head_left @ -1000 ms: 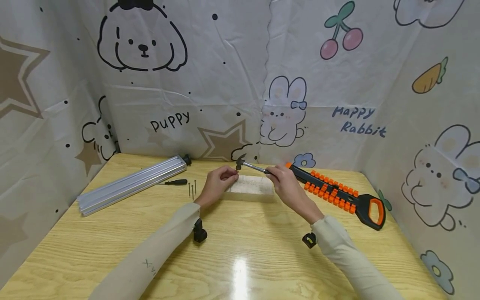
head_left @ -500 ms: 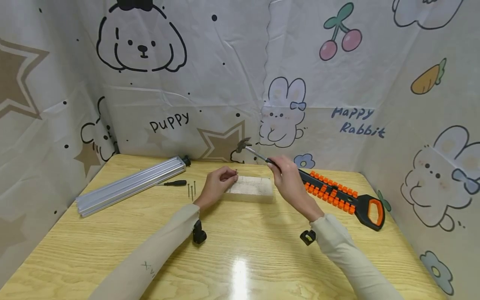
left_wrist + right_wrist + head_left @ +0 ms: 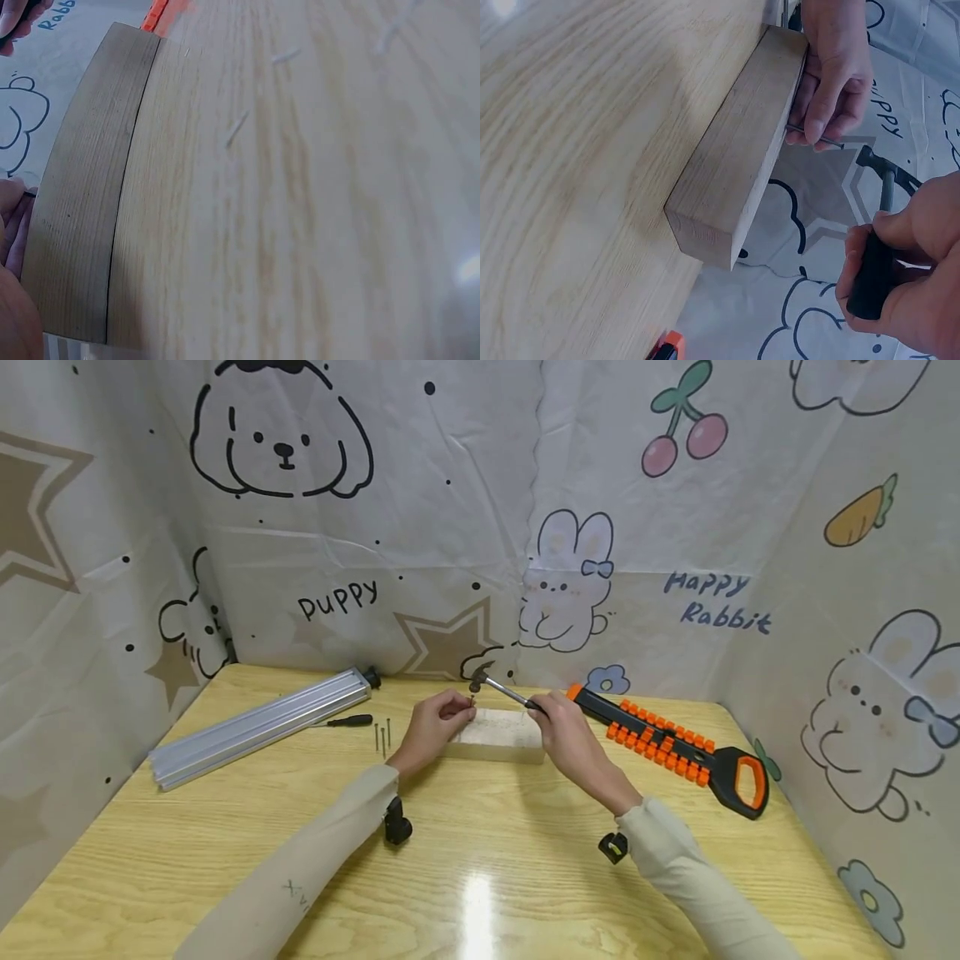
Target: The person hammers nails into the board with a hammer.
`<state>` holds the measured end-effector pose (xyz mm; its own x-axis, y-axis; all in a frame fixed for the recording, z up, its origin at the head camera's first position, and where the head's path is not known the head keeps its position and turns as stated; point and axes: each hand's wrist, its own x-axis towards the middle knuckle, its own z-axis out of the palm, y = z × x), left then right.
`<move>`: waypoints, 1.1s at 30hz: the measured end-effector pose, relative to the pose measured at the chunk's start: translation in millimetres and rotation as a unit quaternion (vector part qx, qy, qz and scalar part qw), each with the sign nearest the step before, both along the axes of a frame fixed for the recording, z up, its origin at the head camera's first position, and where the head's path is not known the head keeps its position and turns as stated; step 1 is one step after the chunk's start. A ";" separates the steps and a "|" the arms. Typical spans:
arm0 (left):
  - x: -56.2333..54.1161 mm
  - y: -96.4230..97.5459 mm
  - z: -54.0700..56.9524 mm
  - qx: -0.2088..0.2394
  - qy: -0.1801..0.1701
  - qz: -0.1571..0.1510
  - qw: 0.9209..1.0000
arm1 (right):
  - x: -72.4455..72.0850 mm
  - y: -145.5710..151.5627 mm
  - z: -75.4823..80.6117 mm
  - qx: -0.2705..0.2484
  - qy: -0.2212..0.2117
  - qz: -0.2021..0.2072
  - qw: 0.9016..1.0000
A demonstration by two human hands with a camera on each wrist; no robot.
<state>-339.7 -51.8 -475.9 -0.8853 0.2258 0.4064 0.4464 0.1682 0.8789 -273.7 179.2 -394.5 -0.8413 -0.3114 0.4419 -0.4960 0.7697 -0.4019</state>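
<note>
Open tabletop [image 3: 540, 868] before wood block [image 3: 501, 748], silver rail [image 3: 261, 728] barring left, orange-black tool [image 3: 649, 732] right

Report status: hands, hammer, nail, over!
Left hand pinching nail upright at wood block. Right hand gripping hammer, head above nail. Nothing between hammer and nail.

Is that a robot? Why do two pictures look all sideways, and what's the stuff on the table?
No robot, just a person working bare-handed. The wide picture comes from a camera worn on the head, looking forward and down. The other two come from little cameras worn on the wrists, so they look tilted. The left hand pinches a nail standing on a wooden block. The right hand grips a hammer, its head not touching the nail. On the table also lie a screwdriver, a long silver piece, a black-and-orange tool with a handle, and three thin nails or screws.
</note>
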 end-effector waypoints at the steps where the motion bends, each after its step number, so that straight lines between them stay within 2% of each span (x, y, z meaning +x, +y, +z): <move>1: -0.3 0.3 0.0 0.001 0.001 -0.001 1.000 | 0.1 1.2 0.0 -0.004 0.003 0.003 1.000; 10: 1.2 0.3 1.0 0.008 -0.008 -0.006 1.000 | -0.4 3.0 -5.7 0.005 -0.012 0.013 1.000; 18: 3.0 0.9 2.6 0.000 -0.008 0.002 1.000 | -2.1 1.4 -5.3 0.002 0.004 0.015 1.000; 23: 4.1 1.2 3.0 -0.003 -0.012 -0.001 1.000 | -3.4 3.6 2.1 -0.030 0.057 0.014 0.998; 25: 3.9 0.9 2.8 -0.002 -0.012 -0.002 1.000 | -3.2 3.6 5.5 -0.053 0.083 0.016 0.995; 28: 3.6 0.3 2.7 0.004 -0.012 0.000 1.000 | -2.4 2.6 7.2 -0.097 0.098 0.013 0.990; 31: 3.7 0.3 3.3 0.008 -0.012 -0.001 1.000 | -2.1 2.2 3.9 -0.118 0.081 0.008 0.990; 33: 3.7 0.8 3.9 0.009 -0.013 -0.002 1.000 | -1.7 2.5 0.9 -0.091 0.055 0.004 0.994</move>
<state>-336.0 -51.0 -472.0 -0.8947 0.2231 0.3870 0.4239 0.1510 0.8930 -275.4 181.7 -393.6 -0.7823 -0.2243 0.5811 -0.5505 0.6856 -0.4764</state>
